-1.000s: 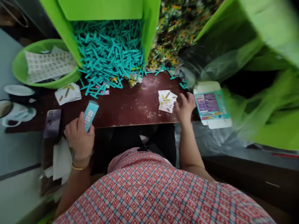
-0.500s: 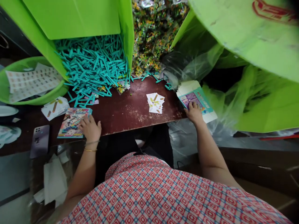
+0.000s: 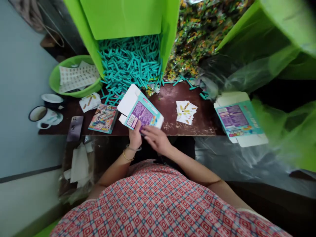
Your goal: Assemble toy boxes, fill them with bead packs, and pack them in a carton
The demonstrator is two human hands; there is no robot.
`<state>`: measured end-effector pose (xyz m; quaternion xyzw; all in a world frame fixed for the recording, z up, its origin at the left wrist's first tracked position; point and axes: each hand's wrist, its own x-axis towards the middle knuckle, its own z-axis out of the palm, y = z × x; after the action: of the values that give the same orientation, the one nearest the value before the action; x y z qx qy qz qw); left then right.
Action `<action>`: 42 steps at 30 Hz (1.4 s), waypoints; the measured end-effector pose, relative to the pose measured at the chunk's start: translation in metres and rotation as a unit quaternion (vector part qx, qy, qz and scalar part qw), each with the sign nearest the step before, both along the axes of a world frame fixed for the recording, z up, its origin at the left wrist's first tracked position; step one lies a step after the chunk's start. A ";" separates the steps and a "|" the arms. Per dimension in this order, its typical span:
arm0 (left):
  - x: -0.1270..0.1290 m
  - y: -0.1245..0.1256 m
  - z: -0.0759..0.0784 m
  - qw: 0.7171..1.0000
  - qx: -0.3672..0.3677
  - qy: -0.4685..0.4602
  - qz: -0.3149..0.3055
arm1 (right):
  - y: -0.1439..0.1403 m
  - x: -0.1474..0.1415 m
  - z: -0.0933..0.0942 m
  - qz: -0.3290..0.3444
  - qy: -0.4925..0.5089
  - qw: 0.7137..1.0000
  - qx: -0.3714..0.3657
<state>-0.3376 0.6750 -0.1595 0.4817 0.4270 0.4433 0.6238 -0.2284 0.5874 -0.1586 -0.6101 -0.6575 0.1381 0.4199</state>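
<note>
A teal and purple cardboard box (image 3: 140, 113) with white end flaps standing out is tilted over the table edge. My left hand (image 3: 135, 135) grips its near side, thumb on the printed face. Against the lower right of this box lie the outstretched fingers of my right hand (image 3: 158, 140), slightly blurred. To the left, a printed box (image 3: 103, 118) with a colourful front lies on the table. More flat teal and purple boxes (image 3: 238, 118) rest at the right end. Between them sits a small pile of instruction sheets (image 3: 185, 112).
Teal hammer-shaped plastic pieces (image 3: 130, 65) spill from a green bin (image 3: 170, 36). Packets of small coloured parts (image 3: 192, 49) are heaped beside it. At left are a green basin (image 3: 55, 82) with sheets, a mug (image 3: 48, 117), a phone (image 3: 75, 126) and more sheets (image 3: 90, 102).
My right hand has come from the right-hand boxes to the middle. My left hand has left the colourful box and now holds a teal and purple box. The view has shifted left.
</note>
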 end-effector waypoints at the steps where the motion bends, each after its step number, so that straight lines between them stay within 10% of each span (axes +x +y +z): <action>1: -0.007 0.005 -0.003 1.000 -0.011 -0.002 0.011 | 0.007 0.003 0.001 -0.045 0.013 0.999 0.005; 4: -0.024 0.015 -0.014 0.999 -0.030 0.016 0.011 | 0.025 0.023 0.009 -0.155 0.092 0.983 -0.031; 11: -0.030 0.028 -0.002 0.990 0.109 0.069 0.050 | 0.024 0.011 0.001 -0.049 0.272 0.953 -0.126; 18: -0.058 0.026 -0.007 0.956 0.228 0.177 -0.054 | 0.021 0.012 -0.029 -0.147 0.224 0.963 0.004; 26: -0.060 0.025 -0.014 0.997 -0.077 0.008 -0.012 | 0.028 0.042 -0.021 0.046 0.178 0.971 -0.152; 31: -0.060 0.040 -0.007 0.921 -0.347 -0.076 -0.161 | 0.062 0.059 0.005 0.040 0.083 0.989 -0.117; 36: -0.069 0.036 -0.001 0.926 -0.326 -0.094 -0.164 | 0.053 0.037 0.021 0.146 0.169 0.961 -0.165; 42: -0.065 0.021 0.000 0.947 -0.261 -0.104 -0.154 | 0.043 0.040 0.010 0.090 0.316 0.905 -0.270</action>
<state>-0.4029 0.6959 -0.1592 0.3130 0.3808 0.2624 0.8295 -0.1881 0.6306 -0.1489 -0.5631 -0.4801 0.5327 0.4106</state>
